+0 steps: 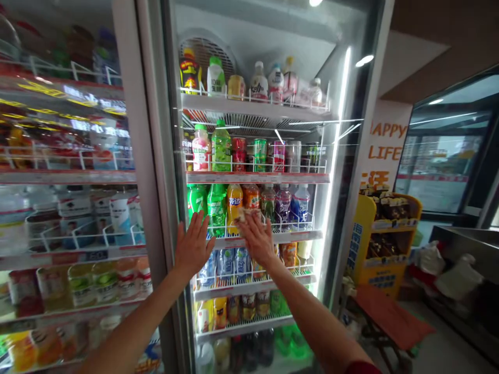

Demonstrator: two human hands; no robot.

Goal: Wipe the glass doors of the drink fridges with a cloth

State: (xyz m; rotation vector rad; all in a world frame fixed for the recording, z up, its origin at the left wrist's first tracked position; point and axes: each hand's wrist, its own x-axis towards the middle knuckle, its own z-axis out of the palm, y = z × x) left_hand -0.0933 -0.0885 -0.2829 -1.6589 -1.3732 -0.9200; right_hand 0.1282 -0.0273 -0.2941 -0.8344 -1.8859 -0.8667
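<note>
- Holding a crumpled cloth in our right hand, we've got it bunched under the fingers and palm, up at the glass door of a drinks fridge.
- Our left hand is just left of that grip, holding nothing, fingers straight and palm toward the glass. Honestly can't tell if it's actually touching.
- Right behind the cloth, through the glass, we've got an orange soda bottle, with green bottles to its left and a blue-labelled bottle further right on the same shelf.
- One shelf up from our grip there's a red can, a green can and a pink can in a row.
- Top shelf, well above both hands, has a dark bottle with a yellow cap at the left end.
- Below our right hand, more shelves of drinks, with brown-labelled bottles two levels down.
- Way off right of the grip, past a bright light strip, we see a yellow display rack and an orange-topped stool.
- Far left of our hands sits another stocked fridge section, kinda blurry.
</note>
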